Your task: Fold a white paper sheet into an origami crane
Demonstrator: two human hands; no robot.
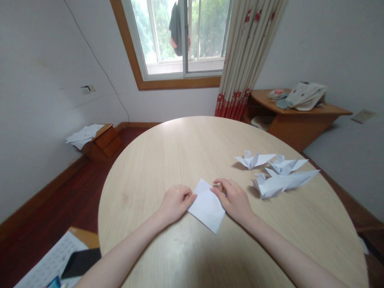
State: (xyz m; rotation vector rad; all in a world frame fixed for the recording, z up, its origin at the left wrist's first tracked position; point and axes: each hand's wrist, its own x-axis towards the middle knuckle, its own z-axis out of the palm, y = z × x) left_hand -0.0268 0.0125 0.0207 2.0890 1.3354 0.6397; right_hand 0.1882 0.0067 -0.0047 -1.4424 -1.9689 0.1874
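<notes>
A white folded sheet of paper (207,208), kite-like in outline, lies on the round table in front of me, one point towards me. My left hand (177,202) has its fingers curled under and its thumb pressed on the paper's left edge. At the upper right edge, my right hand (234,198) holds the paper with bent thumb and index finger; the other fingers are partly hidden. To the right stand three folded paper birds: one at the back left (253,160), one behind on the right (288,165) and a larger one nearest me (283,184).
The pale wooden table (144,160) fills the middle. A black phone (81,263) and a printed sheet (51,260) lie lower left, off the table. White papers (85,134) rest on a small drawer unit at left. A corner desk (300,116) with a cloth bag stands beyond, beside the curtain (240,72).
</notes>
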